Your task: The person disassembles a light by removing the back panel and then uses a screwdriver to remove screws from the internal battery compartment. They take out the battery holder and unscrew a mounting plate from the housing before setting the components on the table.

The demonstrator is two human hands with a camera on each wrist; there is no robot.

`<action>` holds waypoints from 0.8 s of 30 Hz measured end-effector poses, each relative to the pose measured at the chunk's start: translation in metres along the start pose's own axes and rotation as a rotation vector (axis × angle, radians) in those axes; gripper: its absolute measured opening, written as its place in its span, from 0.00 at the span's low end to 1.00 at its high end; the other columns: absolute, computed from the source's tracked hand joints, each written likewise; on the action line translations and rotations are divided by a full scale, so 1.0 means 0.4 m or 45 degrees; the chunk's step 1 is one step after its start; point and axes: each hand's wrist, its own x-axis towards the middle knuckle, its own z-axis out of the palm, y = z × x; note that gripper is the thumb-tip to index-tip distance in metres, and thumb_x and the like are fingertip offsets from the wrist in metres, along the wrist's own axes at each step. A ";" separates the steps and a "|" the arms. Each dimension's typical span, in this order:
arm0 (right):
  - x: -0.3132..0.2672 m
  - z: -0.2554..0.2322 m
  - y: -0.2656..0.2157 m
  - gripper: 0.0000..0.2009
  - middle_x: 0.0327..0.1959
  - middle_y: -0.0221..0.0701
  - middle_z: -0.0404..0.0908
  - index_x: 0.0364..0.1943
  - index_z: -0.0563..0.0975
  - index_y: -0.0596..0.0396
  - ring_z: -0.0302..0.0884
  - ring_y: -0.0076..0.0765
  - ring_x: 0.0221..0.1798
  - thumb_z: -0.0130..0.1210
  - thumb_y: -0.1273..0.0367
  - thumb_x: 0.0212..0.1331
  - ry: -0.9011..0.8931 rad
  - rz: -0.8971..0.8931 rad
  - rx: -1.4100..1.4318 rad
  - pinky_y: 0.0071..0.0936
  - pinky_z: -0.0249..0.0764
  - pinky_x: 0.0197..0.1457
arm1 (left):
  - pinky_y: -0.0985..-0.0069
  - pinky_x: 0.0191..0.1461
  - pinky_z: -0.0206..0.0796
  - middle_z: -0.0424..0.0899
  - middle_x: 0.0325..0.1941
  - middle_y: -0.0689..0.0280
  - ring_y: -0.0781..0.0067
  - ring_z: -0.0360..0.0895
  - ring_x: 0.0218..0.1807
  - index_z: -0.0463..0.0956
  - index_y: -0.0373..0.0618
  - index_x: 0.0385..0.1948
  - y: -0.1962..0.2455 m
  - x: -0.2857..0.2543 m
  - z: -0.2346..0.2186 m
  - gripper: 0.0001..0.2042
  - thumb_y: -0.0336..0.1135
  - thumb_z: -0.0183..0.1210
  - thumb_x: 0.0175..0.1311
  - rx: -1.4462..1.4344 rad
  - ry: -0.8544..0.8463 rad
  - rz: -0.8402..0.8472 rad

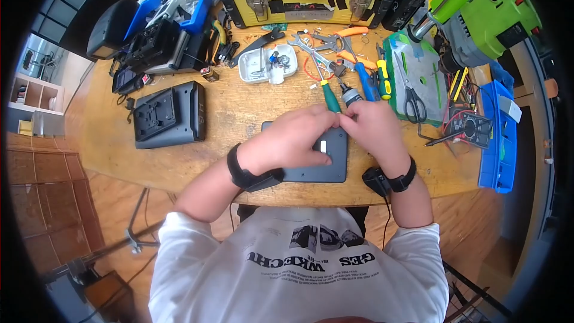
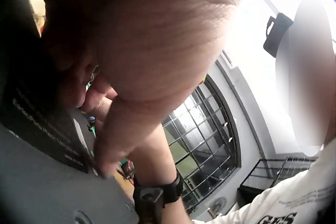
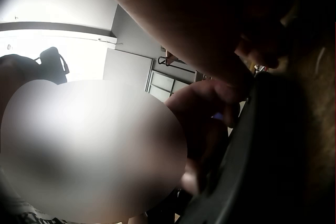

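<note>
A dark grey flat device (image 1: 305, 172) with a white sticker lies at the table's front edge, partly covered by both hands. My left hand (image 1: 299, 134) reaches across it, fingers at the far right corner. In the left wrist view its thumb comes down beside a printed label (image 2: 47, 129) on the device. My right hand (image 1: 373, 127) grips that same corner, thumb on the near side and fingers curled beyond the edge. The fingertips of both hands meet there; I cannot tell whether something small is between them. A green-handled screwdriver (image 1: 329, 96) lies just behind the fingertips.
A white parts box (image 1: 254, 64), pliers (image 1: 353, 32) and blue-handled tool (image 1: 366, 81) lie behind the hands. Scissors (image 1: 414, 98) and a multimeter (image 1: 469, 130) are right, near a blue bin (image 1: 505, 143). A black device (image 1: 190, 113) sits left; a toolbox (image 1: 299, 0) stands behind.
</note>
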 end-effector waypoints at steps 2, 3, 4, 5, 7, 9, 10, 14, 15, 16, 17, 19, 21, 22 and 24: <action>0.003 -0.003 -0.010 0.16 0.21 0.43 0.83 0.24 0.85 0.60 0.82 0.49 0.23 0.70 0.59 0.53 -0.107 0.025 -0.207 0.40 0.76 0.29 | 0.61 0.53 0.74 0.78 0.50 0.54 0.48 0.80 0.51 0.70 0.40 0.60 0.033 -0.017 0.006 0.39 0.38 0.80 0.43 0.059 -0.007 0.000; 0.006 -0.006 -0.007 0.16 0.21 0.43 0.83 0.24 0.85 0.60 0.82 0.49 0.23 0.70 0.59 0.53 -0.098 0.021 -0.210 0.40 0.76 0.29 | 0.60 0.56 0.74 0.76 0.54 0.52 0.46 0.79 0.54 0.66 0.39 0.64 0.047 -0.025 0.009 0.46 0.41 0.82 0.40 0.111 -0.014 -0.011; 0.013 -0.008 -0.002 0.16 0.21 0.43 0.83 0.23 0.84 0.60 0.82 0.49 0.23 0.69 0.59 0.54 -0.138 0.045 -0.177 0.40 0.76 0.30 | 0.59 0.60 0.73 0.71 0.60 0.48 0.41 0.78 0.57 0.60 0.33 0.68 0.048 -0.031 0.017 0.52 0.45 0.82 0.39 0.177 -0.080 -0.005; 0.019 -0.008 0.002 0.17 0.20 0.44 0.82 0.21 0.84 0.61 0.82 0.49 0.23 0.69 0.59 0.54 -0.180 0.067 -0.144 0.40 0.76 0.30 | 0.59 0.60 0.73 0.71 0.60 0.48 0.41 0.78 0.57 0.60 0.33 0.68 0.055 -0.037 0.022 0.52 0.45 0.82 0.39 0.183 -0.074 0.001; 0.025 0.005 0.005 0.17 0.20 0.44 0.82 0.21 0.83 0.62 0.81 0.50 0.23 0.68 0.59 0.54 -0.146 0.066 -0.129 0.40 0.76 0.30 | 0.60 0.61 0.73 0.70 0.60 0.44 0.39 0.77 0.56 0.60 0.26 0.67 0.071 -0.047 0.032 0.53 0.46 0.82 0.39 0.388 -0.062 0.001; 0.030 0.013 0.000 0.18 0.20 0.45 0.81 0.20 0.82 0.62 0.81 0.50 0.24 0.67 0.60 0.55 -0.116 0.067 -0.115 0.41 0.76 0.30 | 0.60 0.61 0.73 0.70 0.59 0.44 0.39 0.77 0.56 0.61 0.24 0.66 0.078 -0.051 0.040 0.53 0.46 0.82 0.38 0.442 -0.056 -0.018; 0.032 0.016 -0.005 0.18 0.19 0.45 0.81 0.20 0.81 0.63 0.82 0.47 0.22 0.67 0.60 0.55 -0.129 0.043 -0.144 0.39 0.76 0.29 | 0.59 0.61 0.72 0.71 0.58 0.43 0.38 0.77 0.55 0.61 0.22 0.65 0.081 -0.053 0.044 0.54 0.46 0.82 0.37 0.493 -0.057 -0.042; 0.039 0.003 -0.012 0.16 0.16 0.40 0.81 0.22 0.79 0.63 0.83 0.35 0.19 0.67 0.63 0.59 -0.243 0.103 -0.031 0.31 0.76 0.25 | 0.59 0.60 0.73 0.72 0.55 0.44 0.40 0.78 0.54 0.64 0.21 0.64 0.085 -0.057 0.024 0.53 0.46 0.83 0.35 0.490 -0.150 -0.160; 0.037 -0.008 -0.016 0.16 0.16 0.40 0.81 0.22 0.79 0.63 0.83 0.35 0.19 0.67 0.63 0.59 -0.241 0.098 -0.042 0.31 0.76 0.25 | 0.59 0.60 0.73 0.72 0.55 0.44 0.40 0.78 0.54 0.64 0.21 0.64 0.078 -0.061 0.016 0.53 0.46 0.83 0.35 0.489 -0.140 -0.153; 0.037 -0.024 -0.020 0.15 0.15 0.38 0.81 0.24 0.79 0.63 0.83 0.31 0.19 0.66 0.64 0.60 -0.179 0.111 0.040 0.29 0.76 0.24 | 0.59 0.60 0.73 0.72 0.56 0.45 0.40 0.78 0.55 0.65 0.22 0.64 0.068 -0.066 0.009 0.53 0.46 0.83 0.34 0.498 -0.125 -0.153; 0.037 -0.036 -0.021 0.15 0.14 0.35 0.81 0.27 0.79 0.63 0.83 0.26 0.18 0.66 0.64 0.61 -0.119 0.122 0.125 0.28 0.76 0.23 | 0.59 0.60 0.72 0.72 0.56 0.45 0.40 0.78 0.55 0.65 0.23 0.64 0.057 -0.073 0.002 0.53 0.46 0.83 0.34 0.507 -0.110 -0.157; 0.044 -0.066 -0.020 0.12 0.18 0.33 0.84 0.33 0.79 0.64 0.83 0.23 0.20 0.66 0.67 0.63 -0.018 0.037 0.077 0.25 0.74 0.21 | 0.59 0.61 0.72 0.73 0.56 0.46 0.40 0.78 0.56 0.66 0.26 0.65 0.043 -0.085 -0.014 0.53 0.46 0.84 0.33 0.489 -0.077 -0.174; 0.059 -0.110 -0.044 0.10 0.27 0.32 0.87 0.40 0.78 0.65 0.84 0.20 0.25 0.64 0.70 0.65 0.091 0.026 0.295 0.20 0.74 0.21 | 0.59 0.61 0.72 0.73 0.56 0.47 0.40 0.77 0.56 0.66 0.27 0.65 0.037 -0.094 -0.028 0.53 0.47 0.84 0.33 0.439 -0.074 -0.142; 0.076 -0.126 -0.052 0.10 0.33 0.31 0.87 0.46 0.76 0.64 0.85 0.18 0.29 0.62 0.73 0.66 0.056 0.040 0.353 0.16 0.73 0.21 | 0.58 0.63 0.71 0.73 0.57 0.47 0.40 0.77 0.57 0.66 0.28 0.65 0.026 -0.096 -0.028 0.52 0.48 0.83 0.35 0.426 -0.058 -0.094; 0.086 -0.162 -0.087 0.10 0.33 0.31 0.87 0.46 0.76 0.63 0.85 0.19 0.30 0.62 0.73 0.66 0.125 -0.011 0.396 0.16 0.73 0.22 | 0.59 0.61 0.72 0.74 0.56 0.48 0.42 0.78 0.56 0.69 0.29 0.63 0.006 -0.101 -0.017 0.48 0.47 0.82 0.39 0.404 0.017 -0.040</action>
